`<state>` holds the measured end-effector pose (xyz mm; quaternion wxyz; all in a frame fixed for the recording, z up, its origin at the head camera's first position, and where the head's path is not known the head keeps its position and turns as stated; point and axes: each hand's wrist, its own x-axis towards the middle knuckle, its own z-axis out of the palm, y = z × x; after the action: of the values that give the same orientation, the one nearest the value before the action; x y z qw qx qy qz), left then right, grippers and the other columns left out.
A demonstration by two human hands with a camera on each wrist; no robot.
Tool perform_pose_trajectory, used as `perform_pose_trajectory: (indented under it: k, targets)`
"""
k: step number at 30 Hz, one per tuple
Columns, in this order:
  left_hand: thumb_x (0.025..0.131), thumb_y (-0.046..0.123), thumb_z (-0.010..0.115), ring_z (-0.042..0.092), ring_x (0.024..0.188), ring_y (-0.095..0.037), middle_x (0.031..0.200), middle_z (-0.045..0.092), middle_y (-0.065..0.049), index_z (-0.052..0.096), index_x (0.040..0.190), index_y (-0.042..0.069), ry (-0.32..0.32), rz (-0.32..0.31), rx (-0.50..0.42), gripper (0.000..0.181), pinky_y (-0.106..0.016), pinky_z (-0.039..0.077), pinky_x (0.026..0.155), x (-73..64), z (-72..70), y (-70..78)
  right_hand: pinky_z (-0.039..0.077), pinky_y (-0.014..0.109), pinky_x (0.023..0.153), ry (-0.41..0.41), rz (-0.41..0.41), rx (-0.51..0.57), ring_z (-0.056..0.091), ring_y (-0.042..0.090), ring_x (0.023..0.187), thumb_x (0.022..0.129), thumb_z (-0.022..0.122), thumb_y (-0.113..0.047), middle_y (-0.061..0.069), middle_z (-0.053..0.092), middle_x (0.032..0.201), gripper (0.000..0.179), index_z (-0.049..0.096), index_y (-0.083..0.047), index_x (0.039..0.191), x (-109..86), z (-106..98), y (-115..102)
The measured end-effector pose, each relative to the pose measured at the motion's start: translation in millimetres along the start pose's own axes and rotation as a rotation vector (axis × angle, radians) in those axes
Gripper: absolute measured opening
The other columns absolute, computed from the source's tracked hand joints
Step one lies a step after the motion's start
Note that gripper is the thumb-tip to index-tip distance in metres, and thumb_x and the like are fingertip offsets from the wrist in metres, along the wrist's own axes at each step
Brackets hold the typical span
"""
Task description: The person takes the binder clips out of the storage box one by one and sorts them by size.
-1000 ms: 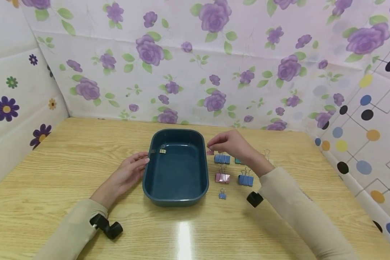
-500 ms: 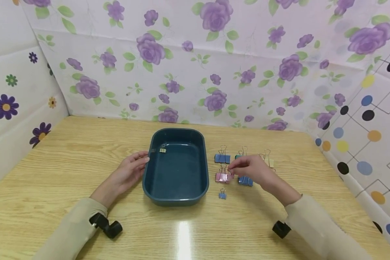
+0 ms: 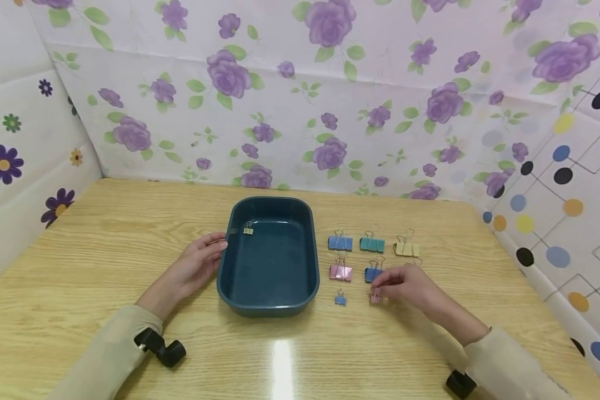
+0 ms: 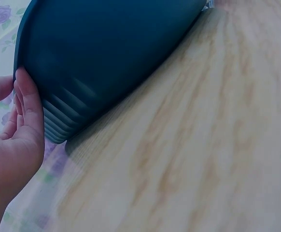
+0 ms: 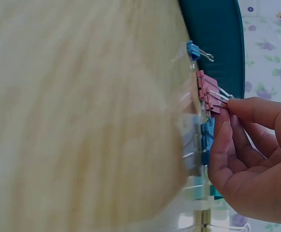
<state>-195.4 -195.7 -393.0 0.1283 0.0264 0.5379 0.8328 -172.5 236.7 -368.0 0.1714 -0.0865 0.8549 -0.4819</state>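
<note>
My right hand [image 3: 405, 286] pinches a small pink binder clip [image 3: 375, 296] by its wire handles, low over the table in front of a blue binder clip [image 3: 373, 274]. In the right wrist view, thumb and fingertips meet at the clip's handles, and a larger pink binder clip [image 5: 205, 81] shows behind it. My left hand [image 3: 198, 261] holds the left rim of a deep dark teal tray [image 3: 267, 306]; in the left wrist view its fingers [image 4: 29, 104] lie on the outer wall. A small yellow binder clip [image 3: 248, 229] sits inside the tray.
Right of the tray stand several binder clips: a large blue one [image 3: 340, 243], a green one [image 3: 372, 244], a yellow one [image 3: 406, 249] and a small blue one [image 3: 340, 299]. Wire handles [image 3: 417, 262] show behind my right hand. A flowered cloth [image 3: 280, 111] rises behind the table.
My right hand has carried the small pink clip from beside the tray's right rim toward the front right, close to the table. My left hand has stayed on the tray.
</note>
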Motion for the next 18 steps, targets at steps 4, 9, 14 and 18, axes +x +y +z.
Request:
perform_pose_trajectory:
  k: [4,9,14,18]
  targets:
    - [0.100,0.002,0.048,0.059,0.090,-0.012,0.102,0.061,-0.004,0.041,0.119,-0.002,-0.007,0.007,-0.009,0.021,-0.022,0.050,0.078,-0.2,0.1,-0.3,0.052,0.032,0.067,-0.005,0.002,0.010,0.062,0.020,0.084,0.088,0.071,-0.009,0.007,0.070,0.093,0.015,0.070,0.001,0.098,-1.7,-1,6]
    - [0.100,0.002,0.048,0.059,0.090,-0.012,0.102,0.061,-0.004,0.044,0.118,-0.001,-0.018,0.011,-0.016,0.018,-0.022,0.050,0.078,-0.9,-0.5,-1.0,0.053,0.031,0.063,-0.002,0.002,0.034,0.063,0.021,0.080,0.087,0.071,-0.007,0.009,0.070,0.093,0.015,0.070,0.002,0.098,-0.6,-2,11]
    - [0.100,0.001,0.047,0.060,0.090,-0.012,0.101,0.061,-0.004,0.047,0.115,0.001,-0.030,0.021,-0.029,0.015,-0.022,0.050,0.078,-0.7,-0.4,-1.5,0.052,0.031,0.060,-0.011,0.015,0.033,0.063,0.020,0.079,0.086,0.071,-0.006,0.009,0.070,0.093,0.015,0.070,0.002,0.099,-0.9,-3,12]
    - [0.100,0.001,0.048,0.060,0.089,-0.012,0.100,0.062,-0.004,0.047,0.114,0.001,-0.025,0.022,-0.028,0.015,-0.022,0.050,0.077,-0.6,-0.5,-1.0,0.051,0.030,0.059,-0.028,0.009,0.026,0.063,0.021,0.080,0.085,0.072,-0.006,0.009,0.070,0.093,0.017,0.069,0.003,0.100,-1.4,-3,12]
